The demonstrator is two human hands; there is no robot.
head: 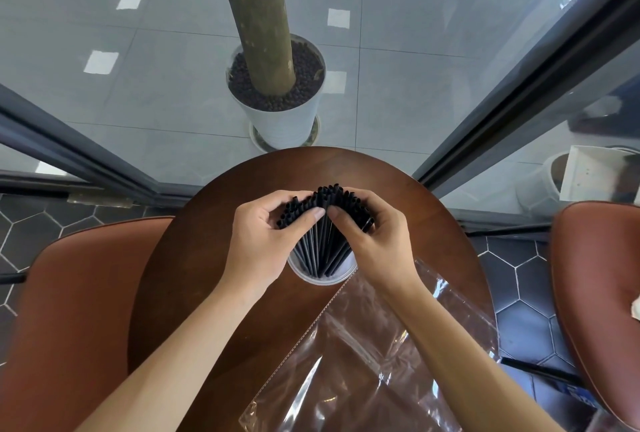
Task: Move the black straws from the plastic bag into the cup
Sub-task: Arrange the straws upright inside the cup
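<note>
**One head view, looking steeply down**

A single wide-angle camera sits at the person's head and faces forward and down, close over the round wooden table (194, 293). Both forearms enter from the bottom edge. The wide lens bends the window frames (519, 96) at either side. The upper part of the view takes in the tiled floor (104, 92) beyond the glass.

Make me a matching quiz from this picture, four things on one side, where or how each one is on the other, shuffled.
Things:
1. black straws
2. plastic bag
3. cup
4. plant pot

Places or states:
A. on the floor beyond the table
B. upright on the table, holding straws
C. gripped by left hand and right hand
D. lying flat, see-through, near edge

Pairs: 1-C, 2-D, 3-B, 4-A
</note>
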